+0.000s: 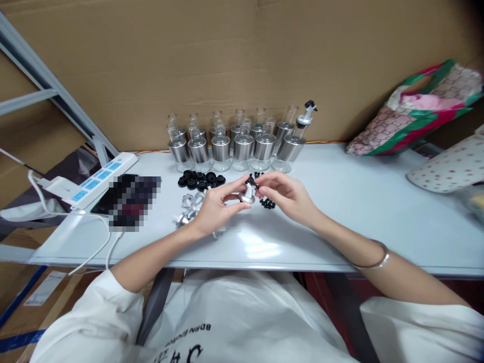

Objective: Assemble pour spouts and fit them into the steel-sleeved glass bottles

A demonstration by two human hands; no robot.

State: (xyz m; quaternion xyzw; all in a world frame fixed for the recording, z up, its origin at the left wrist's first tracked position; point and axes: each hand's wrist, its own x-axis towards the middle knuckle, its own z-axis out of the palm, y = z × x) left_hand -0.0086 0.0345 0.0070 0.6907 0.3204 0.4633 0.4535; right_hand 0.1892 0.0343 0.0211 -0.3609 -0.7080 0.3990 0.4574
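Observation:
My left hand (214, 209) grips a silver pourer spout (247, 198) by its round base, tilted, above the table. My right hand (293, 196) pinches a small black cap (251, 180) at the spout's upper end; whether the cap is fully seated I cannot tell. Left of the hands lie several black stoppers (202, 179). Silver spout parts (189, 201) lie in front of these, partly hidden by my left hand. Small black caps (268, 203) sit in a group under my right hand. Behind stand glass bottles with metal sleeves (243, 147), one topped with a pourer (305, 118).
On the left are a white power strip (104, 179) and a blurred-out dark device (132, 201) with white cables. A patterned bag (412, 113) and a dotted white object (442, 166) stand at the right. A cardboard wall (234, 60) closes the back; the table's front edge is near my body.

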